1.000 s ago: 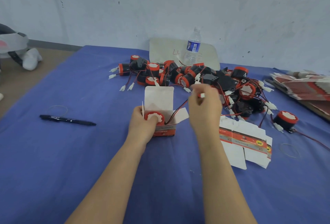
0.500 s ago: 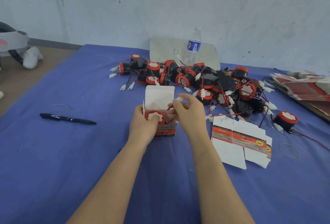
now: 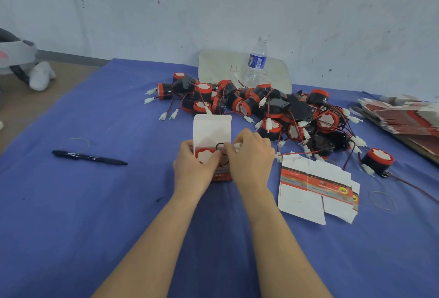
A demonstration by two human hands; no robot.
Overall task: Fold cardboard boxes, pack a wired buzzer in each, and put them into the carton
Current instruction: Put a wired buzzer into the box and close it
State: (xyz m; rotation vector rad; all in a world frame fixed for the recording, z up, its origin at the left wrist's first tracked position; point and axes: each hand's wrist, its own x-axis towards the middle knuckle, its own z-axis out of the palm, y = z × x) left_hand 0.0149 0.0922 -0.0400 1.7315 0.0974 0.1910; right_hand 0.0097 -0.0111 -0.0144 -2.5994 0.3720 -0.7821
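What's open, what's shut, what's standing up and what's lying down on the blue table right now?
small box: open, lid flap up, gripped by the left hand.
buzzer: inside the small box, red top showing.
white connector: pinched by the right hand at the box mouth.
flat box: unfolded, lying flat.
water bottle: upright, cap on.
pen: lying flat.
buzzer pile: loose, unpacked.

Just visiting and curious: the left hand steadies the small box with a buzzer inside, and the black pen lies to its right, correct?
Not quite. In the head view the black pen lies to the left of the small box, not the right. The left hand does steady the box, with a buzzer inside.
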